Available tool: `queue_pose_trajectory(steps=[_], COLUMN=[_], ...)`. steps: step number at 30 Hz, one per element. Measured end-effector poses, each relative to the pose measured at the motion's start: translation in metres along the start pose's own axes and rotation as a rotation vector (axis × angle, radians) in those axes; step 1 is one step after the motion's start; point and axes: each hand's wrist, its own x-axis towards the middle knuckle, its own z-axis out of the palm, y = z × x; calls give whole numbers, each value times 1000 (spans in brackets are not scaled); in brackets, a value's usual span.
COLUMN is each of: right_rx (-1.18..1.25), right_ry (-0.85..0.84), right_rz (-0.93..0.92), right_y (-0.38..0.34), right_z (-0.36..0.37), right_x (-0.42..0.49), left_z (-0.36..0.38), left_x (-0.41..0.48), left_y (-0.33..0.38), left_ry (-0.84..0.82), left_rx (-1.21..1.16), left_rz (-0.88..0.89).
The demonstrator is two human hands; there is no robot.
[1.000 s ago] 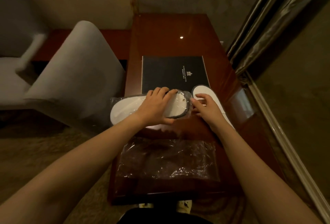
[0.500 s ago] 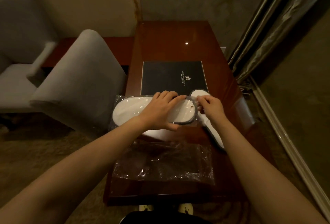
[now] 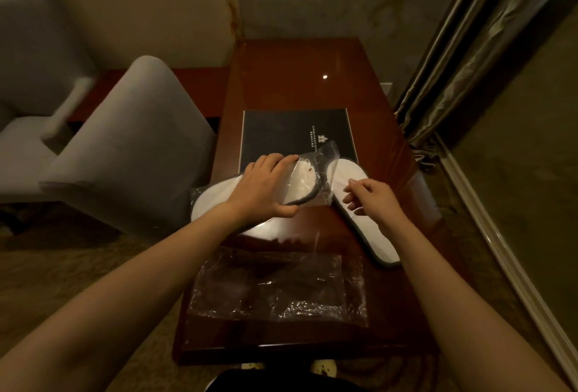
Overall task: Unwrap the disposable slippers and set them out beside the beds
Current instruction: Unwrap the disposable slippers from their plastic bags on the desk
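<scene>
1. Status: the left hand (image 3: 266, 187) clamps the wrapped slippers (image 3: 219, 204) against the desk (image 3: 281, 79), fingers over the far edge and thumb under the near edge. The pack lies at mid-desk, partly over a black folder (image 3: 281, 132).
2. The right hand (image 3: 372, 201) hovers above a bare slipper (image 3: 353, 201) that lies diagonally on the desk just right of the pack. Its fingers are loosely curled; whether they pinch a thin strip cannot be told.
3. The wrapper flap (image 3: 327, 151) stands open and upright at the right end of the pack. An empty wrapper (image 3: 275, 285) lies flat nearer the desk's front edge.
4. Procedure: keep the left hand pressing on the pack so the film does not slide. With the right hand, take the slipper heel at the open mouth, not the film, and draw it out along the pack's length.
5. Caution: the film is thin and probably clings; pull steadily to avoid tearing or dragging the folder.
6. Remaining: free the pair, then carry all slippers to the beds, which are not in view.
</scene>
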Motion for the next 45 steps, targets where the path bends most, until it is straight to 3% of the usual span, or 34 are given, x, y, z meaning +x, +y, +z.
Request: queue_pose_trajectory(steps=[4, 11, 17, 20, 23, 26, 27, 29, 33, 37, 45], right_rx=[-63, -10, 346, 351, 248, 50, -14, -130, -221, -23, 107], right_ry=[-221, -203, -241, -273, -184, 140, 179, 31, -292, -306, -380], right_rz=[30, -75, 265, 268, 141, -75, -179, -288, -190, -151, -92], right_y=[-10, -2, 22, 24, 10, -11, -21, -41, -55, -52, -47], right_z=[17, 22, 28, 27, 17, 8, 7, 14, 31, 34, 24], right_x=[-2, 7, 19, 21, 21, 20, 19, 16, 18, 20, 21], left_z=[-2, -4, -5, -5, -7, -6, -5, -3, -3, -7, -6], left_x=[-2, -1, 0, 0, 1, 1, 1, 2, 9, 12, 7], left_y=[-4, -9, -5, -8, -15, -19, -19, -15, -1, 4, -1], left_ry=[-5, -19, 12, -1, 6, 2, 0, -1, 15, 19, -3], left_rx=[-6, -13, 52, 99, 121, 155, 161, 148, 141, 171, 20], left_rz=[-12, -55, -11, -1, -24, -33, -27, -6, 61, 85, 64])
